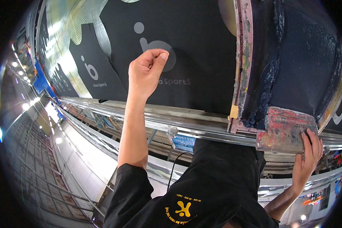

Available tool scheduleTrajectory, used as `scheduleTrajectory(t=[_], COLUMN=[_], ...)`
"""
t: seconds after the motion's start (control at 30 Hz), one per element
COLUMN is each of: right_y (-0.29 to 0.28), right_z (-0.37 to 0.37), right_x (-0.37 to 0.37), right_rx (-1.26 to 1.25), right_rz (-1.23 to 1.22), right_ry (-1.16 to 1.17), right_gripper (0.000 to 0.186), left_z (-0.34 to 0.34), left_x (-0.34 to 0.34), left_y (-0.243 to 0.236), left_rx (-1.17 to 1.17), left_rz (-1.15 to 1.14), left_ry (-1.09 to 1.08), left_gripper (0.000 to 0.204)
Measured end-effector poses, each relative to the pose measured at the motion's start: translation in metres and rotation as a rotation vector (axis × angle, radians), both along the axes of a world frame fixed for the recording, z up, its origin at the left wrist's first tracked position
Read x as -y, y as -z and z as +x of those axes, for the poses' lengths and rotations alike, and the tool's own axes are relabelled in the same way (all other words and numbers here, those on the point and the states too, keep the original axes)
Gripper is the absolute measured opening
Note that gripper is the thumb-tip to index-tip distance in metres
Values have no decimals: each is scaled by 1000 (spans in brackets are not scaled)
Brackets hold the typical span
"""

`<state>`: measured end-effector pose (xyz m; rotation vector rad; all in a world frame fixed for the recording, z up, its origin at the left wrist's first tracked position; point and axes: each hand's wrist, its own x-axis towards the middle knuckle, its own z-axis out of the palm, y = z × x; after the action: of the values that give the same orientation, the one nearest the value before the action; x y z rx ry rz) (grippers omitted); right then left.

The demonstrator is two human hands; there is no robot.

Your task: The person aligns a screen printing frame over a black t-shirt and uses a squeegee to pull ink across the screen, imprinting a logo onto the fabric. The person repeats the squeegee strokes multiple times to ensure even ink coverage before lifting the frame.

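My left hand (148, 68) is raised over a large black cut fabric piece (205, 34) with a pale grey printed emblem. Its fingers are curled and the thumb presses on the index finger; whatever may be inside is hidden. On the right, my right hand (311, 150) grips the end of a wide squeegee (287, 127) smeared with red and dark ink. The squeegee lies at the near end of a screen-printing frame (240, 72), by the dark mesh (304, 57). Thick dark ink (265, 89) runs along the mesh's left side.
A smaller black fabric piece (88, 57) with a similar print lies to the left on the long table. A metal rail (159, 117) follows the table's near edge. Yellow tape (234, 111) sits on the frame's corner. A blue sign (184, 143) shows below the rail.
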<state>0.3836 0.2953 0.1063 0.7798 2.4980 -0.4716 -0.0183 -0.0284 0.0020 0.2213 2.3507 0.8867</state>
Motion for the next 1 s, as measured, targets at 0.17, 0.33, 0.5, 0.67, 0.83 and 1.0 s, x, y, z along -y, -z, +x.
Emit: scheduleTrajectory(t=[0.17,0.33,0.5,0.67,0.83,1.0], right_y=[3,-2,-3,-3,-2,9], right_z=[4,1,-10,-2,11,35], right_x=[-2,-6,1,-7,-18,-27], right_rx=[4,-23,-122,-273,-372,-495], right_rz=[19,6,-47,-81,-179,-88], right_ry=[-7,-7,27,-15,-23,-53], right_gripper=[63,60,57,52,54,52], left_z=[-1,-2,-2,67,182,259], left_x=[-4,-22,-17,-50,-113,-134], left_y=[12,3,2,-34,-119,-60], left_rx=[-37,-84,-88,-146,-346,-579], left_rz=[-14,-161,-185,114,277,162], left_ry=[61,83,91,22,671,828], left_gripper=[21,25,29,28,71,63])
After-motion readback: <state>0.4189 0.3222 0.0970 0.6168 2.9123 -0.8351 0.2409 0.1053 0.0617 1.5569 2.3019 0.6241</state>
